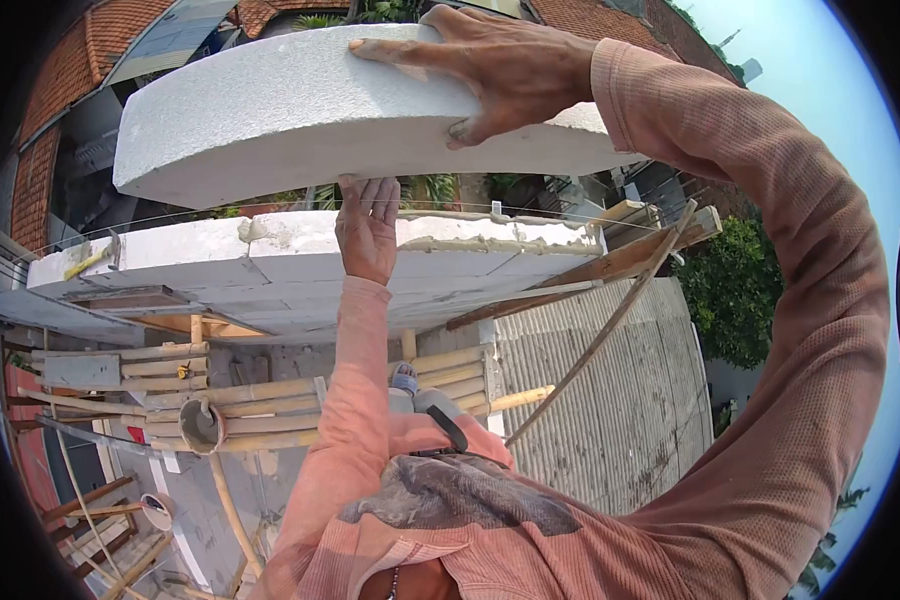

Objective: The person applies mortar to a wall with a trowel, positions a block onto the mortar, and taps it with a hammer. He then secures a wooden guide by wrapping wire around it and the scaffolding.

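A large white aerated concrete block point(260, 100) is held up in front of me, above the wall. My right hand point(500, 75) grips it from the top and near side with fingers spread. Under its lower edge, my left hand point(368, 228) supports it palm up, with the fingertips against the underside. Below runs a wall point(300, 265) of similar white blocks. Grey mortar point(455, 232) lies along the right part of its top, beneath the raised block. The block is apart from the wall.
Bamboo scaffolding point(270, 395) carries a mortar-stained bucket point(202, 426), and my sandalled foot point(404, 378) stands there. A yellow-handled tool point(90, 262) rests on the wall's left end. At right, a leaning wooden pole point(610, 320) crosses above a corrugated roof point(620, 370). A string runs along the wall.
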The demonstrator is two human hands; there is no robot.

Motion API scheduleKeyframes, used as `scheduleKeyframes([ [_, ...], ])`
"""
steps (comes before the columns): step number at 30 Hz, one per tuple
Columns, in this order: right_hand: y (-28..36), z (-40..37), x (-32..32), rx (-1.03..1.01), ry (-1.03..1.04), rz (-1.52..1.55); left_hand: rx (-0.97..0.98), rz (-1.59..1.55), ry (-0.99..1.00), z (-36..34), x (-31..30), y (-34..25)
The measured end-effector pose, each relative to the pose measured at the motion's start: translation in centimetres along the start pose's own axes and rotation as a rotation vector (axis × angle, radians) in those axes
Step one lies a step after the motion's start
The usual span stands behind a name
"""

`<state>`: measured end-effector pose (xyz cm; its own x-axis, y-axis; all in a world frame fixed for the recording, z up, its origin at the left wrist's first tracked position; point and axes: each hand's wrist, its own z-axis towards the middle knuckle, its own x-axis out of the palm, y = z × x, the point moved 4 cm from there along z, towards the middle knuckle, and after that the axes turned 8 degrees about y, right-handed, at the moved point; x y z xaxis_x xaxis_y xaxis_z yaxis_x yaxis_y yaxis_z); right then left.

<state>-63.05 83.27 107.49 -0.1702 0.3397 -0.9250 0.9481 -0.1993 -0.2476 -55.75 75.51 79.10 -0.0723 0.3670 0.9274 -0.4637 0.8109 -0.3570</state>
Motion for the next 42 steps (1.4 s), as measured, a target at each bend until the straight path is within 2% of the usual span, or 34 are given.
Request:
scheduleKeyframes([
  [3,-1.8,0.0,1.4,-0.005,-0.024,0.034,-0.081,0.056,0.156,0.0,-1.6,-0.4],
  [6,-3.7,-0.1,3.5,-0.002,-0.004,0.095,-0.174,-0.522,0.155,-1.3,-0.7,0.0],
  [9,-5.2,-0.7,5.2,0.012,0.03,0.126,-0.124,-0.552,0.235,-1.3,-2.0,2.5],
  [10,-5.7,-0.5,5.9,0.015,0.032,0.128,-0.126,-0.498,0.152,-1.2,-2.2,2.9],
  [13,-7.7,-0.4,8.2,0.0,0.054,0.164,-0.13,-0.38,0.179,-1.0,-3.2,5.0],
  [14,-8.1,-0.4,9.1,-0.011,0.06,0.183,-0.127,-0.367,0.114,-1.2,-3.4,5.7],
  [19,-10.5,-1.3,13.3,-0.031,0.056,0.232,-0.168,-0.399,0.079,-0.9,-4.3,8.7],
  [23,-11.8,-2.1,17.0,0.004,0.102,0.28,-0.198,-0.391,-0.087,-2.0,-4.1,10.5],
  [29,-11.7,-4.4,20.1,0.044,0.131,0.223,-0.211,-0.283,-0.026,-3.0,-5.1,13.7],
  [32,-12.1,-5.8,21.7,0.042,0.127,0.232,-0.255,-0.172,-0.078,-3.7,-5.0,14.9],
  [35,-12.6,-7.2,22.9,0.065,0.124,0.242,-0.321,-0.108,-0.028,-4.3,-5.0,16.1],
  [38,-13.0,-8.5,23.9,0.042,0.108,0.204,-0.376,-0.063,-0.102,-5.1,-4.9,17.4],
  [42,-13.9,-10.4,25.6,0.029,0.123,0.196,-0.414,-0.051,-0.095,-5.8,-4.7,19.8],
])
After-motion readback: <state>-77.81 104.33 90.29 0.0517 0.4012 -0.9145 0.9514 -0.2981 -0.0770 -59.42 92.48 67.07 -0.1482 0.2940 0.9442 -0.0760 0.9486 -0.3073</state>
